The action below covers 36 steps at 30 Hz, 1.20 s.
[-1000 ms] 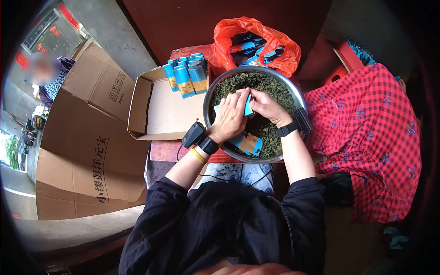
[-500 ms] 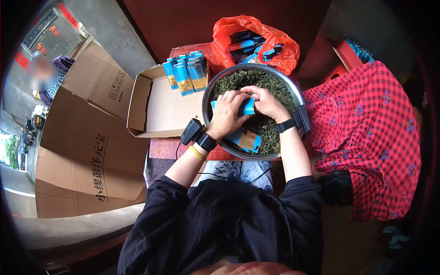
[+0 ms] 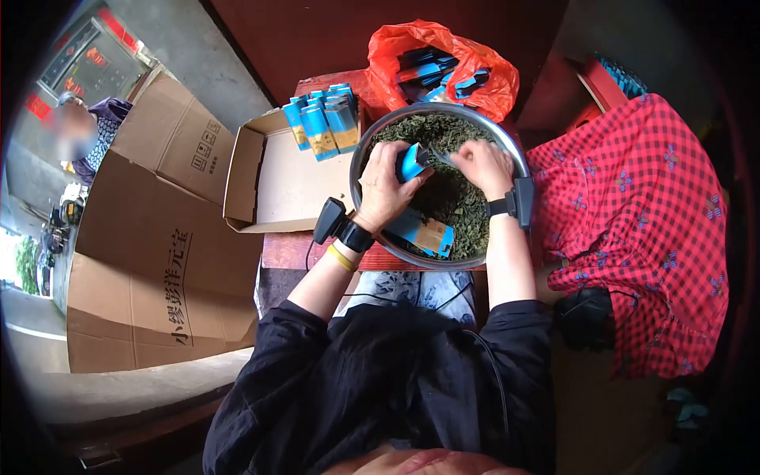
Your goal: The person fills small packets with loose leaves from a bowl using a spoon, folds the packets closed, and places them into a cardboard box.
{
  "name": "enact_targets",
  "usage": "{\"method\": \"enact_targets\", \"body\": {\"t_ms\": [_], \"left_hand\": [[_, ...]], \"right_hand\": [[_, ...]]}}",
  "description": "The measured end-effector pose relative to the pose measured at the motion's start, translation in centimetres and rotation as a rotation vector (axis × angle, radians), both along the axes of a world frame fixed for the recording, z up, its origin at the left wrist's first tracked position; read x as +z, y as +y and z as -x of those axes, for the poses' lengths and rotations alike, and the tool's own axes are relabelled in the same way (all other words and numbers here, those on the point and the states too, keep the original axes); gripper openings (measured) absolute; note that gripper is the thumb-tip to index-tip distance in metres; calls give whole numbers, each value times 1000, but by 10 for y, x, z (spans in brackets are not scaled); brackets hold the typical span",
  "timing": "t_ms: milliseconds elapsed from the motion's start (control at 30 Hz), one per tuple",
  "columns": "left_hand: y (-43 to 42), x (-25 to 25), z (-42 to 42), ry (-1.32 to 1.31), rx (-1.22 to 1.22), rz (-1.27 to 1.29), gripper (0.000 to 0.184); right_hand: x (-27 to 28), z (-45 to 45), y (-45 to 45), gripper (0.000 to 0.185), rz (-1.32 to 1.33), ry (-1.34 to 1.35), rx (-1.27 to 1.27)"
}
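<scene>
My left hand (image 3: 384, 188) is closed around a small blue packet (image 3: 412, 162), whose dark opening faces up and right. It is over a metal basin (image 3: 355, 176) filled with dried green leaves (image 3: 431, 127) that look like tea. To the right, above the leaves, my right hand (image 3: 486, 168) has its fingers pinched together. A thin greyish shape shows by its fingertips, too blurred to name. Several flat blue and tan packets (image 3: 431, 236) lie on the leaves at the basin's near side.
Filled-looking packets (image 3: 321, 131) stand in rows in a shallow cardboard box (image 3: 281, 186) at left. Behind the basin sits a red plastic bag (image 3: 495, 91) of packets. A large carton (image 3: 150, 237) is at far left, with a person (image 3: 99, 131) beyond; checked red cloth (image 3: 633, 206) hangs right.
My hands have come apart. The left hand has turned the packet from lying flat to upright with its mouth showing, while the right hand has let go of it and moved right.
</scene>
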<state>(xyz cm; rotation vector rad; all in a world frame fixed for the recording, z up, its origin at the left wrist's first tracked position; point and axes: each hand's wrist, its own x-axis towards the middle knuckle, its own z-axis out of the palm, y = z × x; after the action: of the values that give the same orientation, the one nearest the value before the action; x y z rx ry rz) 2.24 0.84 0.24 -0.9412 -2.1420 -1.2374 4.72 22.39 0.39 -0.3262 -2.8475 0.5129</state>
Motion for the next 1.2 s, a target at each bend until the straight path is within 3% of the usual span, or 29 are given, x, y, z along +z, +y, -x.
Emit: {"method": "enact_targets", "body": {"t_ms": [200, 267, 333, 433, 600, 667, 733, 800, 867, 967, 1033, 1200], "left_hand": [[1, -2, 2, -44, 16, 20, 49], [1, -1, 0, -69, 20, 19, 48], [1, -2, 2, -57, 26, 19, 48], [1, -2, 2, -60, 26, 27, 48], [1, -4, 3, -61, 28, 37, 49], [1, -4, 4, -49, 29, 26, 49], [0, -5, 3, -43, 36, 17, 49], [2, -4, 2, -63, 34, 15, 49], [2, -4, 3, -69, 22, 25, 50], [1, -6, 4, -85, 37, 53, 52], [2, -6, 4, -113, 52, 75, 54], [2, -8, 4, -114, 48, 96, 57]], "right_hand": [[-9, 0, 4, 18, -63, -134, -19], [-10, 3, 4, 22, 144, 15, -101], [-10, 6, 3, 24, 155, 59, -99], [-19, 16, 1, 26, 476, 183, 54], [-25, 20, -4, 22, 227, 388, 163], [-20, 18, 0, 21, 11, 428, -28], [-16, 16, -3, 22, 6, 335, -38], [-24, 18, -8, 25, 207, 132, 45], [-30, 23, -9, 29, 439, 101, 120], [-33, 26, -8, 31, 467, 124, 109], [-35, 34, 1, 32, 665, 23, -34], [-18, 25, 2, 28, 949, 399, -83]]}}
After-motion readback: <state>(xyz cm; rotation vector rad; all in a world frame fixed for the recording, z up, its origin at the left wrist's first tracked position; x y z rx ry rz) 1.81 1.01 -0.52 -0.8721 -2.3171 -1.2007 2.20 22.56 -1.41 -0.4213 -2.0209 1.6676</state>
